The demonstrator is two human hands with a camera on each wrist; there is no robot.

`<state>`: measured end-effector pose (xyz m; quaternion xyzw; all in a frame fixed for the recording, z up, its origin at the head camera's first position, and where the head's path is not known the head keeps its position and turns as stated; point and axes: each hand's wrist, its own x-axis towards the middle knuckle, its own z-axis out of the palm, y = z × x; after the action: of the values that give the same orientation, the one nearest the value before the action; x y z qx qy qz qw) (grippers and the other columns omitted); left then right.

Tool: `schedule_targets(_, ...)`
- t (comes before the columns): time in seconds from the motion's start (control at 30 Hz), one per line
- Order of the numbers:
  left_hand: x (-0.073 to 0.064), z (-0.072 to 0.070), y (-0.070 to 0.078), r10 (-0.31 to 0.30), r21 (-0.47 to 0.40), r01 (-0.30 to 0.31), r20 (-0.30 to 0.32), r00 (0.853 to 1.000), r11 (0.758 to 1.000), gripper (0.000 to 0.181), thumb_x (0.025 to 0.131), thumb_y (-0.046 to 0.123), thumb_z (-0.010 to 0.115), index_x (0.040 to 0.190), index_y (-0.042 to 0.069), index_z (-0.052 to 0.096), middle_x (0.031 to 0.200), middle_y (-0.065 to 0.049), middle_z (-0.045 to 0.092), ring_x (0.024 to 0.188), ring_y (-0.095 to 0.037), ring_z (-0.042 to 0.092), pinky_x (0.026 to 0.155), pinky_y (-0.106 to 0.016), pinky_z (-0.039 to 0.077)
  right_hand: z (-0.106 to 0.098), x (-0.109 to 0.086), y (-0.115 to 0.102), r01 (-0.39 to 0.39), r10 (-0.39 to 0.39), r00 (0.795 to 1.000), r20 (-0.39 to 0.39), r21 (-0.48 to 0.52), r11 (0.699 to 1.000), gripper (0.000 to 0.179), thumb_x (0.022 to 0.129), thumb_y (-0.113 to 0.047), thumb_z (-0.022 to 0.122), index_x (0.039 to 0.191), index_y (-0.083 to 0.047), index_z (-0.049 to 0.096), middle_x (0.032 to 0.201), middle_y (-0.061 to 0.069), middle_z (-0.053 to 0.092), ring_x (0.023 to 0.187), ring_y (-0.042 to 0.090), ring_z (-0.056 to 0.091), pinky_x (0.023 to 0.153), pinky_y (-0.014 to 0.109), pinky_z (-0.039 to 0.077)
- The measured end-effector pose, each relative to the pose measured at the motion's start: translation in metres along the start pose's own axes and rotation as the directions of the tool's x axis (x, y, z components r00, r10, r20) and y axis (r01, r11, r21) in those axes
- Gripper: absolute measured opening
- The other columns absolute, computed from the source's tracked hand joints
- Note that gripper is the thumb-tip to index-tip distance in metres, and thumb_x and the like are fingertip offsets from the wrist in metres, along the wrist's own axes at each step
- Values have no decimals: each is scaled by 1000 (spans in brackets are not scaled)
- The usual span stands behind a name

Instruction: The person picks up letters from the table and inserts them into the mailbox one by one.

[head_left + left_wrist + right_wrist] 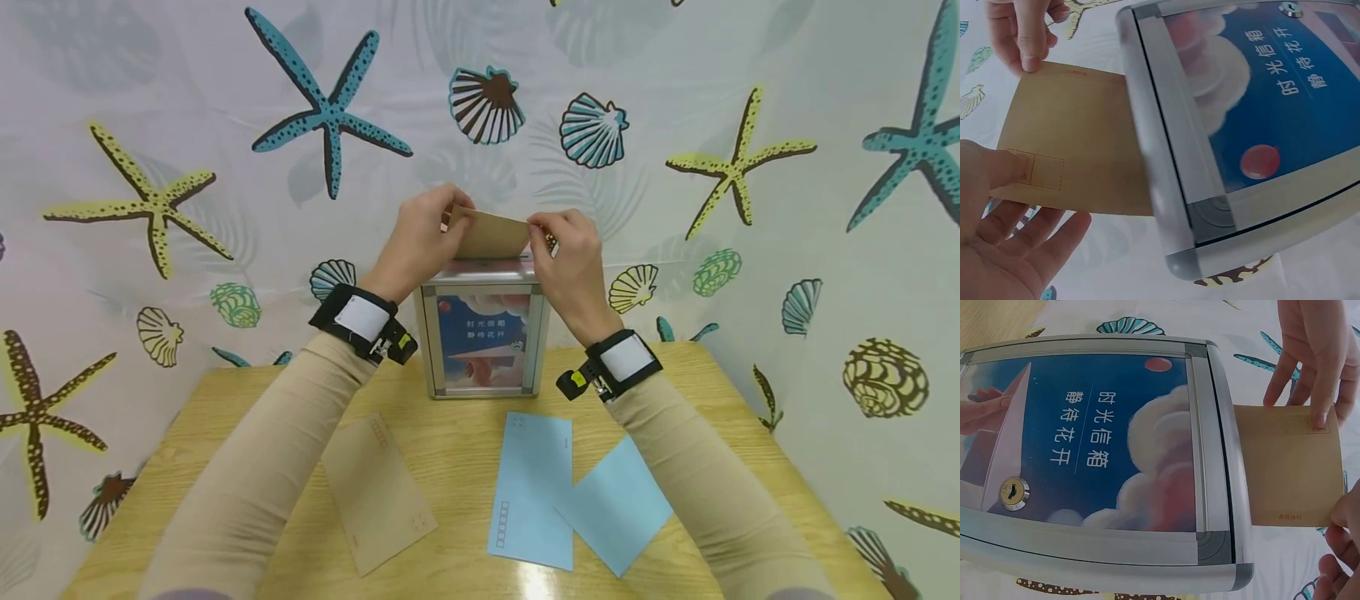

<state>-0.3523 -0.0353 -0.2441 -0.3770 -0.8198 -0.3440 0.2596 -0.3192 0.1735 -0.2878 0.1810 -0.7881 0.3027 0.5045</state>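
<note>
A brown kraft envelope [489,237] stands upright at the top of a metal-framed mailbox [483,342], its lower part hidden inside the top. My left hand [426,237] pinches the envelope's left upper corner; in the left wrist view the thumb lies on its face and the other fingers spread behind it. My right hand [572,258] pinches the opposite upper corner between thumb and fingers. Both wrist views show the envelope [1079,137] sticking out of the box top, with the mailbox's blue picture front and round lock [1014,493] beside it.
On the wooden table [450,500] lie another brown envelope [378,492] at left, a light blue envelope [532,492] in the middle, and a blue sheet or card [618,504] at right, overlapping at its corner. A patterned cloth [480,108] hangs behind the box.
</note>
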Motion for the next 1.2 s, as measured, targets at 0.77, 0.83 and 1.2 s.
schedule_targets(0.77, -46, 12, 0, 56, 415, -60, 22, 998, 908, 30, 92, 12, 63, 120, 0, 61, 116, -20, 62, 106, -34, 57, 86, -46, 52, -36, -60, -30, 112, -124, 963, 239, 62, 992, 17, 92, -3, 59, 105, -2, 70, 96, 11, 68, 92, 27, 56, 84, 45, 47)
schedule_targets(0.83, -61, 12, 3, 127, 443, -111, -6, 992, 890, 32, 89, 10, 65, 119, -1, 60, 120, -21, 59, 113, -36, 52, 94, -48, 47, -39, -71, -37, 126, -144, 951, 274, 83, 989, 16, 92, -4, 60, 105, -2, 69, 96, 10, 68, 91, 25, 56, 82, 43, 47)
schedule_targets(1.2, -169, 21, 13, 77, 443, -79, 22, 997, 893, 42, 85, 19, 70, 121, 0, 59, 123, -19, 56, 115, -33, 50, 94, -48, 48, -38, -138, -70, 58, -124, 849, 513, 144, 988, 23, 93, -12, 63, 115, -8, 65, 107, 5, 67, 101, 16, 58, 81, 35, 54)
